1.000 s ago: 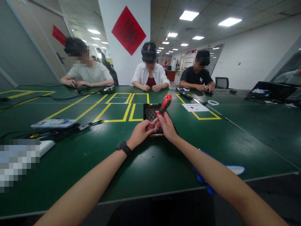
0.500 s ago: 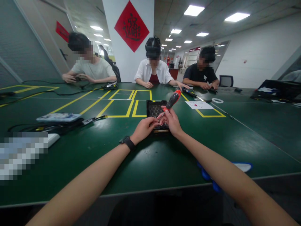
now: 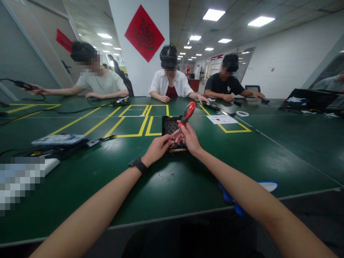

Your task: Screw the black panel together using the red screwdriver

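Note:
A screwdriver with a red and dark grey handle is in my right hand. It leans, its handle up and to the right, its thin shaft pointing down to the left. Closed in a pinch near the shaft's tip is my left hand, with a dark watch band at the wrist. Whatever its fingertips hold is too small to make out. Both hands are over a black open tray with a bumpy, patterned inside. My hands cover much of its near part.
Yellow tape lines mark the green table. Leftward lie a flat light-blue box and black cables. A blue-and-white object is partly behind my right forearm. Farther off are a paper sheet, a tape roll and three seated co-workers.
The whole view has shifted slightly. The screwdriver stands somewhat more upright in my right hand. The left co-worker has stretched an arm leftward with a dark object; the right co-worker has reached out to the right.

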### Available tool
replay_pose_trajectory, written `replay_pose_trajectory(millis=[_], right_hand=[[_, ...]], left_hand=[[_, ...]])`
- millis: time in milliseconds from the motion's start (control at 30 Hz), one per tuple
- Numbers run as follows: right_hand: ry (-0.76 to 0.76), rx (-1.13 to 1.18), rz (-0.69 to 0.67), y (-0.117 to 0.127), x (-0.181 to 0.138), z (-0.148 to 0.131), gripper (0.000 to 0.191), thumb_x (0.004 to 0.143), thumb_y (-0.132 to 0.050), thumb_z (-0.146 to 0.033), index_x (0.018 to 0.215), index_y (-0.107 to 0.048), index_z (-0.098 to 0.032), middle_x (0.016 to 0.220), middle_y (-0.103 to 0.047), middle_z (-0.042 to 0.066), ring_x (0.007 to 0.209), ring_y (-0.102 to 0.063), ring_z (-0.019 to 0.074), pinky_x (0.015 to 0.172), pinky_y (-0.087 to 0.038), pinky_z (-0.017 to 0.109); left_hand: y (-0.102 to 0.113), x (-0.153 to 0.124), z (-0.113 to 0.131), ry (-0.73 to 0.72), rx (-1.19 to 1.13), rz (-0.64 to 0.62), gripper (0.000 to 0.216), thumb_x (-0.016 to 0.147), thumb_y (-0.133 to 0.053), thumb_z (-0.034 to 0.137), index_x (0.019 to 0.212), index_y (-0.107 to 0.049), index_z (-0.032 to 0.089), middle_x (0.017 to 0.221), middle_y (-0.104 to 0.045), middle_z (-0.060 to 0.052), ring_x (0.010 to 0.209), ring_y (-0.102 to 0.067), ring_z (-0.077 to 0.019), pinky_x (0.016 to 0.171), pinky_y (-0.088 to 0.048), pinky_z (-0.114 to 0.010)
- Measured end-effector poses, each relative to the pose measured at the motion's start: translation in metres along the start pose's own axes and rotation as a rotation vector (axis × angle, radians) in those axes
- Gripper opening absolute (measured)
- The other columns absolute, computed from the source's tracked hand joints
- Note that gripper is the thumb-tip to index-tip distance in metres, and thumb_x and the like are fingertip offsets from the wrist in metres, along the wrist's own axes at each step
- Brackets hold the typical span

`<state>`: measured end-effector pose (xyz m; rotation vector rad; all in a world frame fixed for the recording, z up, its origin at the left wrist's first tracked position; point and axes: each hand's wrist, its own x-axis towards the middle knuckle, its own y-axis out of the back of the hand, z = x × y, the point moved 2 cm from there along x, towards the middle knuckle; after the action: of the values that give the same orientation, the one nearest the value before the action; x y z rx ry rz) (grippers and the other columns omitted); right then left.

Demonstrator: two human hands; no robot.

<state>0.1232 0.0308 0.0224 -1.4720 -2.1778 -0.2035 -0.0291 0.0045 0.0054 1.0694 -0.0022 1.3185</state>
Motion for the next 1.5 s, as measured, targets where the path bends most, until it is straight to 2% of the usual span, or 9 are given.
replay_pose_trajectory(millis=[100,233,300,533,800,1033,1167,1367,1500], right_hand=[[0.016,-0.004,-0.002,-0.0001,-0.0001,-0.0004,0.035,0.085,-0.047,-0.046,0.110,-0.043,-0.022,0.070,-0.061,-0.004,0.046,-0.056,0.0059,0.045,-0.043,0.017],[0.035,-0.019,-0.028,-0.0019,-0.0010,-0.0012,0.034,0.086,-0.046,-0.046,0.108,-0.042,-0.022,0.071,-0.061,-0.004,0.046,-0.056,0.0060,0.046,-0.044,0.018],[0.037,-0.024,-0.040,-0.0029,-0.0017,-0.0017,0.035,0.086,-0.046,-0.045,0.110,-0.042,-0.021,0.071,-0.061,-0.003,0.047,-0.056,0.0062,0.047,-0.044,0.018],[0.004,-0.018,-0.073,-0.0038,-0.0032,-0.0028,0.038,0.088,-0.043,-0.045,0.118,-0.042,-0.021,0.075,-0.063,-0.001,0.050,-0.057,0.0069,0.048,-0.044,0.018],[0.031,-0.017,-0.080,-0.0041,-0.0033,-0.0015,0.037,0.087,-0.045,-0.045,0.116,-0.042,-0.022,0.076,-0.064,-0.001,0.049,-0.057,0.0070,0.047,-0.045,0.018],[0.006,0.000,-0.064,-0.0014,-0.0019,0.0004,0.037,0.088,-0.041,-0.045,0.118,-0.041,-0.022,0.075,-0.064,-0.001,0.050,-0.057,0.0070,0.048,-0.044,0.018],[0.017,-0.013,-0.046,-0.0007,-0.0010,0.0026,0.038,0.088,-0.042,-0.045,0.119,-0.039,-0.023,0.075,-0.062,-0.002,0.049,-0.056,0.0063,0.047,-0.044,0.018],[0.043,-0.040,-0.065,-0.0027,-0.0024,0.0010,0.038,0.088,-0.043,-0.047,0.117,-0.040,-0.023,0.072,-0.062,-0.003,0.048,-0.056,0.0064,0.047,-0.043,0.018],[0.018,-0.029,-0.086,-0.0036,-0.0024,0.0001,0.039,0.088,-0.043,-0.047,0.118,-0.039,-0.023,0.074,-0.063,-0.002,0.050,-0.057,0.0069,0.048,-0.044,0.018]], left_hand=[[-0.0020,0.0000,-0.0018,0.032,-0.018,0.017,0.027,0.082,-0.055,0.035,0.103,-0.059,0.018,0.075,-0.064,0.000,0.065,-0.056,-0.0127,0.064,-0.042,-0.024],[-0.0019,0.0013,-0.0029,0.031,-0.025,0.017,0.023,0.077,-0.062,0.038,0.084,-0.060,0.017,0.075,-0.064,-0.001,0.065,-0.055,-0.0123,0.062,-0.041,-0.024],[0.0001,0.0015,-0.0023,0.022,-0.004,0.015,0.020,0.077,-0.061,0.036,0.081,-0.061,0.016,0.075,-0.064,-0.001,0.065,-0.055,-0.0123,0.062,-0.040,-0.024],[0.0019,0.0015,0.0001,-0.026,-0.004,-0.023,0.020,0.086,-0.049,0.031,0.086,-0.064,0.017,0.084,-0.068,-0.004,0.074,-0.060,-0.0151,0.071,-0.043,-0.027],[-0.0041,0.0000,-0.0054,0.055,0.037,0.056,0.024,0.075,-0.062,0.039,0.080,-0.061,0.016,0.071,-0.063,-0.001,0.061,-0.055,-0.0128,0.058,-0.041,-0.024],[0.0003,0.0015,-0.0043,-0.015,0.020,-0.003,0.021,0.084,-0.052,0.032,0.089,-0.065,0.017,0.081,-0.068,-0.003,0.071,-0.059,-0.0146,0.068,-0.043,-0.026],[0.0008,0.0014,-0.0001,-0.012,0.013,-0.019,0.023,0.088,-0.044,0.031,0.091,-0.063,0.017,0.078,-0.066,-0.002,0.069,-0.057,-0.0138,0.066,-0.042,-0.025],[-0.0022,0.0015,-0.0026,0.048,-0.021,0.015,0.022,0.078,-0.059,0.038,0.085,-0.059,0.017,0.071,-0.062,0.000,0.062,-0.054,-0.0123,0.061,-0.041,-0.023],[-0.0018,0.0016,-0.0062,0.054,-0.009,0.009,0.022,0.079,-0.058,0.039,0.080,-0.059,0.017,0.068,-0.060,0.000,0.059,-0.052,-0.0120,0.057,-0.039,-0.023]])
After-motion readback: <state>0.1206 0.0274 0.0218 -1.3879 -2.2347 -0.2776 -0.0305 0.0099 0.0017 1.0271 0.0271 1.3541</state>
